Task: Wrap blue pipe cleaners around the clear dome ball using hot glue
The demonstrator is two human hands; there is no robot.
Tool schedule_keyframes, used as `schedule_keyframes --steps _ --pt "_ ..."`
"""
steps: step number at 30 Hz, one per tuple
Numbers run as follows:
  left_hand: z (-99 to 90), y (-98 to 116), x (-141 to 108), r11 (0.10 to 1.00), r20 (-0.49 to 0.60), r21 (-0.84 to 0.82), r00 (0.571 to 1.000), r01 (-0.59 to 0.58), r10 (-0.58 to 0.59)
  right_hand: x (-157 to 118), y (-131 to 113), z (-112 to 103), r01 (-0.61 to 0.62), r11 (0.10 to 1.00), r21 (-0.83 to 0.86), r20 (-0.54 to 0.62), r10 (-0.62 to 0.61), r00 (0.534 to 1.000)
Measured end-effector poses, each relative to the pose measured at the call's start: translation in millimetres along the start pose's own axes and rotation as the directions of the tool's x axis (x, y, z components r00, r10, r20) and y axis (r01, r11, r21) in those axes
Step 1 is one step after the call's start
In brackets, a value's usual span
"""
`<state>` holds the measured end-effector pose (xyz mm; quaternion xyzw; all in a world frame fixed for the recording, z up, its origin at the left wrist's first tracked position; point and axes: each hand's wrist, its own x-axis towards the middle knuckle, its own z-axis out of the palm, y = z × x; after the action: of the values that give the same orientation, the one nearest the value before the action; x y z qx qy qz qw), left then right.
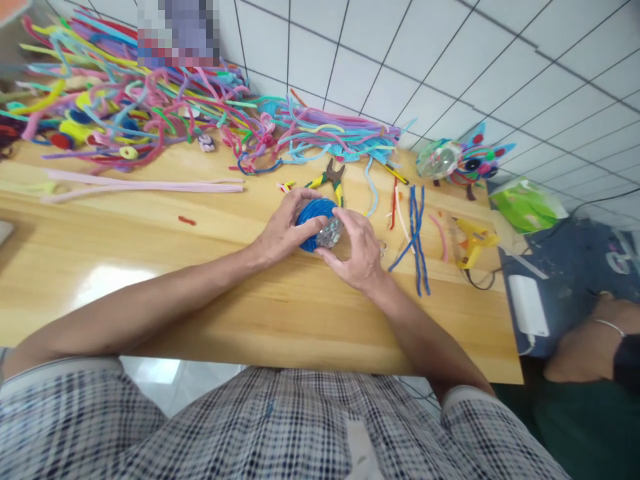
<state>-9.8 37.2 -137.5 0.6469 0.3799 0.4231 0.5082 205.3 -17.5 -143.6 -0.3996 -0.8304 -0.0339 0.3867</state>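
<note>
Where the blue ends, a shiny patch point(331, 235) begins

As the wooden desk point(300, 320) stretches from its far left corner, a tangled heap of fuzzy stems point(145, 137) in many colours sprawls along the far edge. Straight, pale pink stems point(200, 187) lie in front of it, and a short red piece point(187, 220) lies a little nearer the near edge.

Around mid-desk, well back from the near edge, the left hand point(284, 232) curves round a blue ball point(320, 210), fingers bent at its far side, thumb laid across it. Blue strands, glossy and closely set, cover much of its left part; the shiny patch, glassy and crinkled, is uncovered, so the covering seems well along but partial. The underside is hidden. Behind the ball lie pliers point(334, 175) with spread jaws. The right hand point(359, 250), half curled, holds the ball's right side between thumb and fingertips.

Farther right, crossed blue stems point(413, 207), soft and fuzzy, lie apparently unused. Near the right edge sits a hard yellow glue gun point(477, 240); by the far right corner, an animal-like figure point(475, 163) has a clear, rounded body.
</note>
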Motion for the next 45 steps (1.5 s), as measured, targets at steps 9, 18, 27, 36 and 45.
schedule_keyframes --steps 9,18,27,36,45 --pt "-3.7 -3.0 -0.4 1.000 0.052 0.004 0.998 -0.022 0.021 -2.2 5.7 1.8 0.052 0.995 0.081 -0.039 -0.049 0.998" --pt "-1.3 -13.9 -6.6 0.987 -0.020 0.081 0.990 -0.138 0.140 -6.2 9.2 -0.5 -0.091 0.989 0.117 0.081 0.082 0.993" --pt "-0.8 -14.1 -10.3 0.983 -0.020 0.098 0.988 -0.154 0.156 -6.5 9.0 -0.8 -0.081 0.986 0.144 0.087 0.069 0.994" --pt "1.4 -13.0 -10.9 0.984 -0.051 0.100 0.987 -0.148 0.154 -5.8 4.7 1.0 0.001 0.996 0.092 0.022 -0.004 1.000" --pt "4.3 -12.1 -10.6 0.989 -0.084 0.087 0.989 -0.118 0.126 -7.7 5.9 1.1 -0.024 0.997 0.067 0.063 0.020 0.998"
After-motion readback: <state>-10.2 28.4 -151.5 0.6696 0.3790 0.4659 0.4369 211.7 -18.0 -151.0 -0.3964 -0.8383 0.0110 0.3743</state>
